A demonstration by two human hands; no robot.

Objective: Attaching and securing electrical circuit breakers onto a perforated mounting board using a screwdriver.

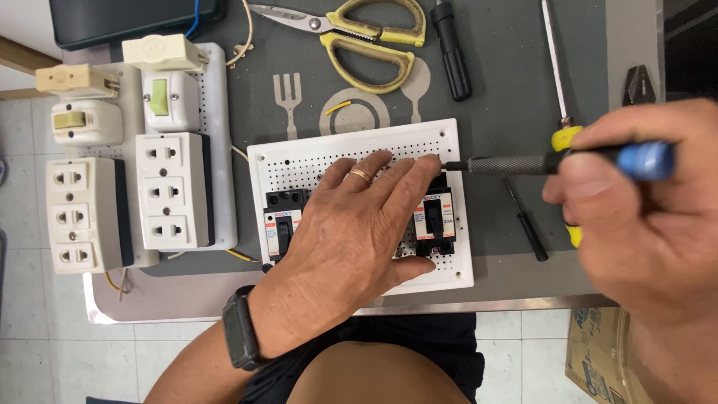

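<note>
A white perforated board (314, 153) lies on the grey mat and carries two black circuit breakers. My left hand (359, 224) rests flat on the board between them, with a ring on one finger and a black band on the wrist. Its fingertips touch the top of the right breaker (436, 217); the left breaker (283, 221) shows beside the wrist. My right hand (643, 202) grips a screwdriver (523, 163) with a blue handle and a knurled black shaft. The tip meets the top of the right breaker, next to my left fingertips.
Yellow-handled scissors (366, 37) and a black tool handle (451, 52) lie at the back. A yellow-handled screwdriver (557, 82) and a small black one (526, 221) lie right of the board. White boards with sockets and switches (172, 187) stand left. A cardboard box (594, 352) sits on the floor.
</note>
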